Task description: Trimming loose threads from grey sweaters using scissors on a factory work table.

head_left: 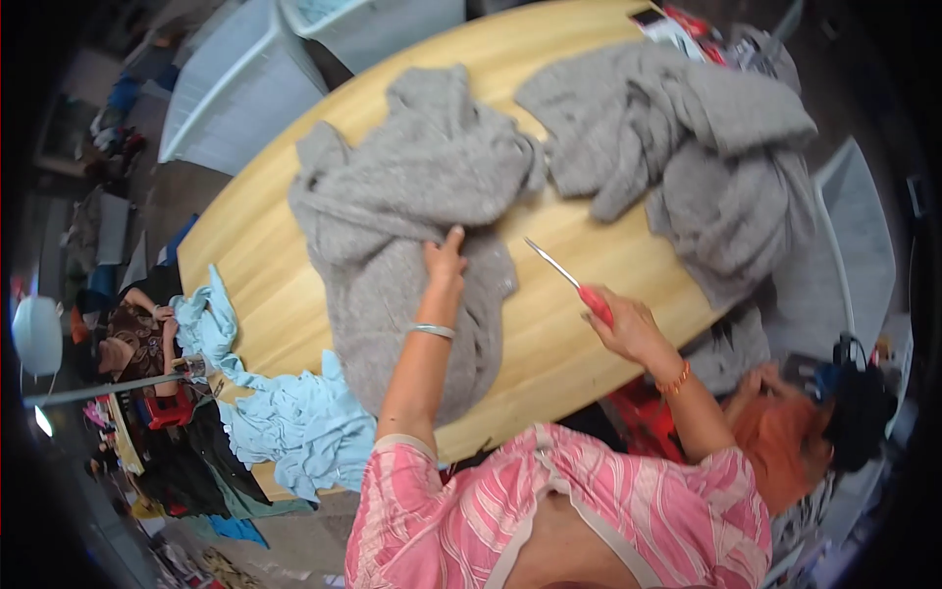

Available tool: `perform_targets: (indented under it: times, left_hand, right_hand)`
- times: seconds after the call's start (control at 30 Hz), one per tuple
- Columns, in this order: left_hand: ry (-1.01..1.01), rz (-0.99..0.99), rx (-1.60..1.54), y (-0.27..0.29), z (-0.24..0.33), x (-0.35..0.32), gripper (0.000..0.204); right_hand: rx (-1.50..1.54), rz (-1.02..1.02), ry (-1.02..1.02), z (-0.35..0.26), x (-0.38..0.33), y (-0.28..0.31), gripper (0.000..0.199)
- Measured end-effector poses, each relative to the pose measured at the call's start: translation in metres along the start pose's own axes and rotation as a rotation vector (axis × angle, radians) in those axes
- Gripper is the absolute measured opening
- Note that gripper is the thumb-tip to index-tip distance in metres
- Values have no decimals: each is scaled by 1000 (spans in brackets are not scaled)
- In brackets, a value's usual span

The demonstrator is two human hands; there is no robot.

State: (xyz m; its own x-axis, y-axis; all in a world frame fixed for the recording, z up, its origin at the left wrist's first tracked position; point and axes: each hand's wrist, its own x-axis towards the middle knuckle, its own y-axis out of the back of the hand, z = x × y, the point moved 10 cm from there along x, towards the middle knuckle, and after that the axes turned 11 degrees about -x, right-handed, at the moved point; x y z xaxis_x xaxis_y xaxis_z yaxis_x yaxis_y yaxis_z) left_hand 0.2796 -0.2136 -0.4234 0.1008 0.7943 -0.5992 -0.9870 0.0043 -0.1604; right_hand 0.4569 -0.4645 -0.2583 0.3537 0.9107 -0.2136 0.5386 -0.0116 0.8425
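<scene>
A grey cloth (412, 226) is spread across the middle of the wooden counter (265, 285), and it's being pressed down by the left hand (444, 260), fingers flat on the fabric, so nothing is actually held in that grip. A red-handled tool (574, 282) with a thin metal blade is held in the right hand (628, 329), the grip closed round the handle; the blade is pointed toward 10 o'clock and kept just off the cloth's right edge, over bare wood.

A second grey pile (706, 147) is heaped at about 2 o'clock from the hands, well apart from the blade. A light blue cloth (285, 422) is draped over the counter's near-left edge at 8 o'clock. White bins (235, 88) are seen past the far edge at 11 o'clock. Another person (814, 432) is crouched low at 4 o'clock, right beside the right forearm.
</scene>
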Motion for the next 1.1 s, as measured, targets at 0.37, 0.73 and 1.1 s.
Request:
perform_targets:
  times: [0.37,0.73,1.1]
  left_hand:
    - [-415,-758,-553,-18,208,-185,40]
    - [-498,-528,-434,11,165,-113,22]
    - [-365,-605,-343,-71,186,-57,58]
  right_hand:
    - [85,281,68,6,0,76,33]
    - [-58,-50,324,-110,10,57,39]
    - [-204,20,207,-76,28,57,37]
